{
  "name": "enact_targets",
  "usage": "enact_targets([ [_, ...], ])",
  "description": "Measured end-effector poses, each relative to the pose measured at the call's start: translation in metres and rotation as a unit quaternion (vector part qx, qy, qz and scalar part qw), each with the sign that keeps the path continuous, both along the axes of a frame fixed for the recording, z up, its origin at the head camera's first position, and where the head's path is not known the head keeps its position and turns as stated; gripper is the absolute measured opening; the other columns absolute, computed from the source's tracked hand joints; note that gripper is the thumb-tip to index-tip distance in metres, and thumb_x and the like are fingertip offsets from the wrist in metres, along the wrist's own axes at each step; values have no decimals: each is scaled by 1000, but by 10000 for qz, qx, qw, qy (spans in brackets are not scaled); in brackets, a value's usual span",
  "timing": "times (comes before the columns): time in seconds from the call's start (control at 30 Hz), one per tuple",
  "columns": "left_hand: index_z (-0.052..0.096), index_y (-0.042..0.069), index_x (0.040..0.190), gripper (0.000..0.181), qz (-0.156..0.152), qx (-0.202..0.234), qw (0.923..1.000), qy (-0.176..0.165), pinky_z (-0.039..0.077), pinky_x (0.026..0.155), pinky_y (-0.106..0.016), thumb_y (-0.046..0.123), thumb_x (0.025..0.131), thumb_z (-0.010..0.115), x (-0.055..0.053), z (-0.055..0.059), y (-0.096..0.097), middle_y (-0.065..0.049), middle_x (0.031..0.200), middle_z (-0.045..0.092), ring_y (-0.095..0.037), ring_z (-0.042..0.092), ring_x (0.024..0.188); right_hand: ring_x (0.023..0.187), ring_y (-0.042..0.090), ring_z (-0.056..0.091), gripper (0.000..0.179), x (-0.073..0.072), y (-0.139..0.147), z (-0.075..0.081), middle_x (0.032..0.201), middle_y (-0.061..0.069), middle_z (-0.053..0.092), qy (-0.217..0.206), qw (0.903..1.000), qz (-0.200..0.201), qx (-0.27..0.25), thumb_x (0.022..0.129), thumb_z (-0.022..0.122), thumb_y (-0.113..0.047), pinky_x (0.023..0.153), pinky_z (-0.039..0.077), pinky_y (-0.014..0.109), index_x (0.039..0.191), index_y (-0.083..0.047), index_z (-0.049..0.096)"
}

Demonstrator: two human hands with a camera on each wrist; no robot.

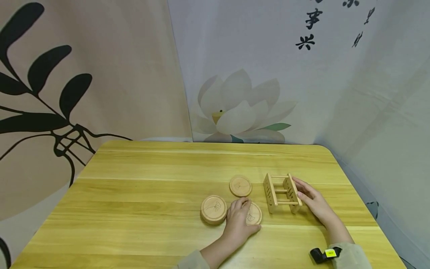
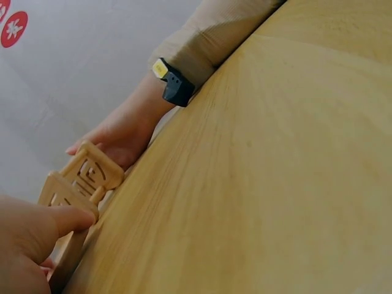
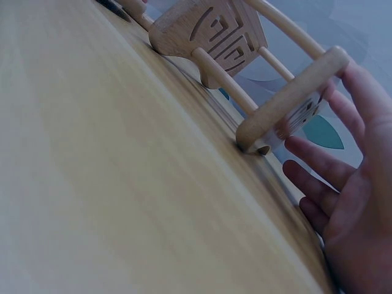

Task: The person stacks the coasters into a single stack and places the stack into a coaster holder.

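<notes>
Several round wooden coasters with carved plant designs lie on the table in the head view. My left hand (image 1: 236, 224) grips a coaster (image 1: 254, 215), with fingers at its far left and thumb at its near edge; part of its face is hidden. A thicker stack of coasters (image 1: 214, 209) stands just left of that hand, and another coaster (image 1: 240, 186) lies beyond it. My right hand (image 1: 314, 201) touches the outer right side of a wooden rack (image 1: 281, 191), its fingers mostly straight in the right wrist view. This rack has two carved side panels (image 3: 229, 37) joined by rods.
The wooden table (image 1: 134, 209) ends at a back edge before a printed curtain (image 1: 134, 74) with leaves, a lotus and characters. A black wrist device with a yellow label (image 1: 325, 255) sits at my right sleeve (image 1: 351, 257).
</notes>
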State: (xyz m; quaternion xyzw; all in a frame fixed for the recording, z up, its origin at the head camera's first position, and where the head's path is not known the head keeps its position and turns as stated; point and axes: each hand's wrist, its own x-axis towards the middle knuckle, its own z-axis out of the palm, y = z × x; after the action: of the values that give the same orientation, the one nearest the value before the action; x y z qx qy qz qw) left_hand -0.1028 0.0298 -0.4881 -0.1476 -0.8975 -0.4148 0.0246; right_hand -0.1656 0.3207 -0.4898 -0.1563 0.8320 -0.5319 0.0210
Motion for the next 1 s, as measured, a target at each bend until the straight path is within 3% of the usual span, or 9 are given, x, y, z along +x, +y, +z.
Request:
enact_targets([
  [0.37,46,4,130,81,17,193,9998,72,27,99,-40,30,61,81,-2,-3,1,1,134,38,-18,29,122,108,3,47,48,-1,1,-1,129,20,43,87,10000,46,-10,95,44,-13,83,39,18,141,-17,31],
  [0.7,48,3,128,81,-16,378,9993,-20,30,98,-37,29,60,82,-4,-4,1,4,131,40,-15,30,119,108,4,46,47,-2,2,-3,128,15,45,54,10000,13,11,95,45,-14,84,38,19,140,-19,32],
  [1.0,48,2,127,81,20,572,9983,-129,33,96,-35,26,58,83,-4,-4,2,3,130,42,-15,31,117,109,3,44,47,-1,1,-1,129,20,43,85,9999,55,38,95,43,-13,85,36,18,141,-16,31],
])
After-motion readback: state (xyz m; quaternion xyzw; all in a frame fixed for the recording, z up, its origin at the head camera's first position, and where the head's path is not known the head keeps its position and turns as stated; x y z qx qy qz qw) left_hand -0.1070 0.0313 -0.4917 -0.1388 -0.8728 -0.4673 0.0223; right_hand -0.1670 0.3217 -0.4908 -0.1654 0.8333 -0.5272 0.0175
